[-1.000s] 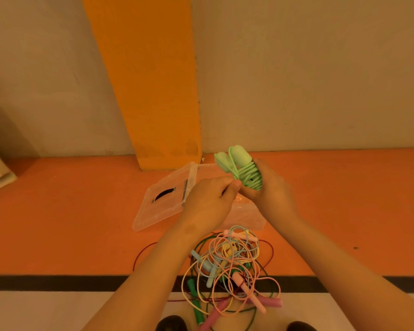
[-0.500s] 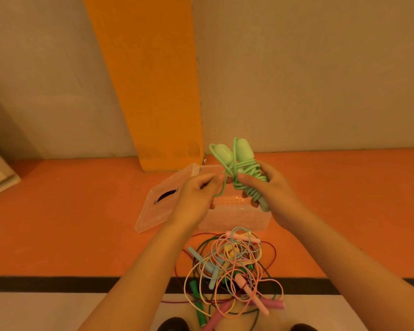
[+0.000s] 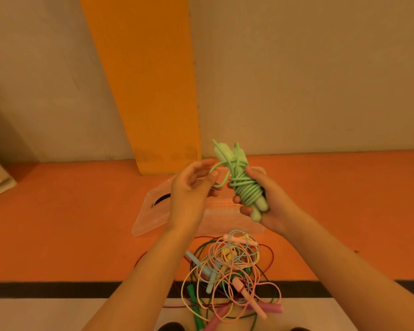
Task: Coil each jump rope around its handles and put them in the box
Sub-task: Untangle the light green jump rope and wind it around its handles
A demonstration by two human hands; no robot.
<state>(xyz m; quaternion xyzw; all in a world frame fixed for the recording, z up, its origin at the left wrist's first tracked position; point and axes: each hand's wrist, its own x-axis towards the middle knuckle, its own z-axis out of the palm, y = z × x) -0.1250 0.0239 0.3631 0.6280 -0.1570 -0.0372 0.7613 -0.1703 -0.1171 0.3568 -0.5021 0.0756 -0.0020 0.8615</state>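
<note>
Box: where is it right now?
Head view, centre: the box sits on the orange floor behind the left hand and right hand, lid open to its left. Orange pillar just beyond, tangle of ropes just in front.

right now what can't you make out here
Head view only.
Clear plastic box: contents hidden by left hand and right hand.
Mint green coiled jump rope: last loop partly hidden behind left fingers.
Tangled pile of coloured jump ropes: count unclear, overlapping, cut by bottom edge.

Mint rope (image 3: pixel 247 190) coiled round handles (image 3: pixel 258 212), above clear box (image 3: pixel 225 226); tangled ropes (image 3: pixel 230 271) near.
</note>
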